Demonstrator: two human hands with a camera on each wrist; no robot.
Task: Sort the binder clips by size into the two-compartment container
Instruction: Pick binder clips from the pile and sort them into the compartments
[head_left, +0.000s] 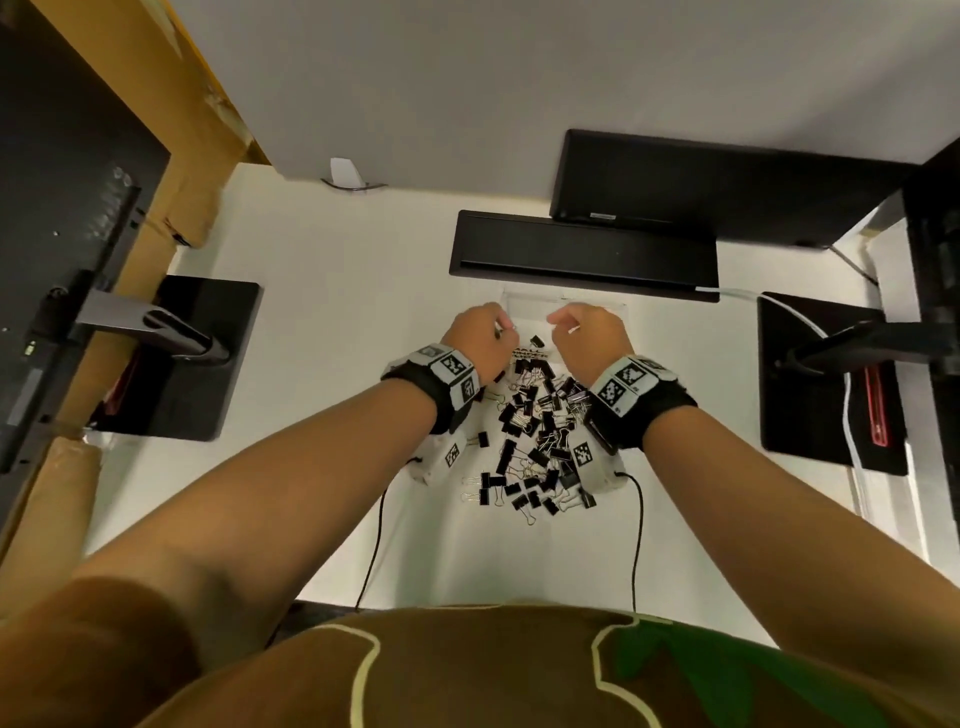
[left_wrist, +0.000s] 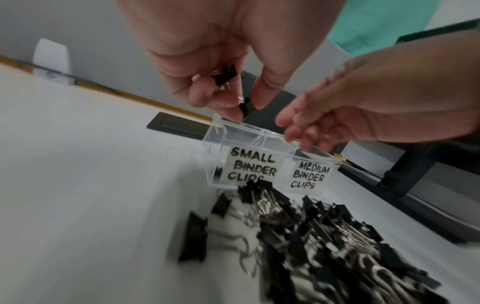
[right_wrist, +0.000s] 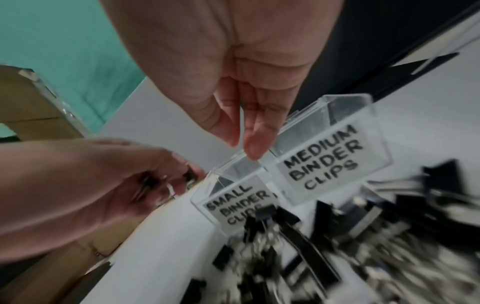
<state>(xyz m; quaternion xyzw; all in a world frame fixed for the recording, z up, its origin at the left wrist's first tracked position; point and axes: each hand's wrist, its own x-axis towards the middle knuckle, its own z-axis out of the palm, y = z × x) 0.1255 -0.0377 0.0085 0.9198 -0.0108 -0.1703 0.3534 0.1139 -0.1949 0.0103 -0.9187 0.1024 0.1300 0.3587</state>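
carefully, the left hand (left_wrist: 207, 61), pinching small clips (left_wrist: 245, 107), should drop them into the container's (left_wrist: 249, 144) left compartment while the empty, loose-fingered right hand (right_wrist: 233, 82) stays clear.

Right wrist view, items seen. My right hand (right_wrist: 233, 82): fingers straight and together, tips above the clear two-compartment container (right_wrist: 293, 164), holding nothing. Container labels: "SMALL BINDER CLIPS" (right_wrist: 239, 207) on the left section, "MEDIUM BINDER CLIPS" (right_wrist: 324, 158) on the right. My left hand (right_wrist: 135, 185): curled round dark clips, just beside the small section. Loose binder clips (right_wrist: 337, 236): black, heaped before the container, blurred.
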